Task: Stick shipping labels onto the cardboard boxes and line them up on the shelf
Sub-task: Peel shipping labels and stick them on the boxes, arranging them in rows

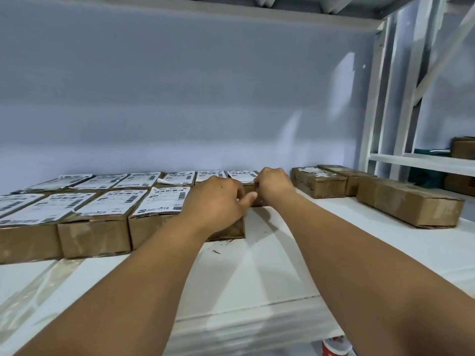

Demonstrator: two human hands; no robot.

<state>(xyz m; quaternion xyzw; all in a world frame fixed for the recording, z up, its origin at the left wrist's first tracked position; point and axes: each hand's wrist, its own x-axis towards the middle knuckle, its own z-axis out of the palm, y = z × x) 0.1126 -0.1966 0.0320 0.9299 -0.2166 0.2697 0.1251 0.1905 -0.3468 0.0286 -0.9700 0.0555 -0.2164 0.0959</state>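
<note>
Cardboard, brown and creased, forms the box [261, 201] at 12 o'clock on the white shelf [282, 253], at the right end of the back row. Both forearms extend straight forward. Right hand [273, 185]: fingers curled over the box's right top corner, gripping it. Left hand [216, 201]: palm down at 11 o'clock, thumb out toward the box; I cannot tell whether it grips. A white barcode label [241, 176] covers the lid. Unlabelled boxes [408, 204] lie at 2 o'clock.
</note>
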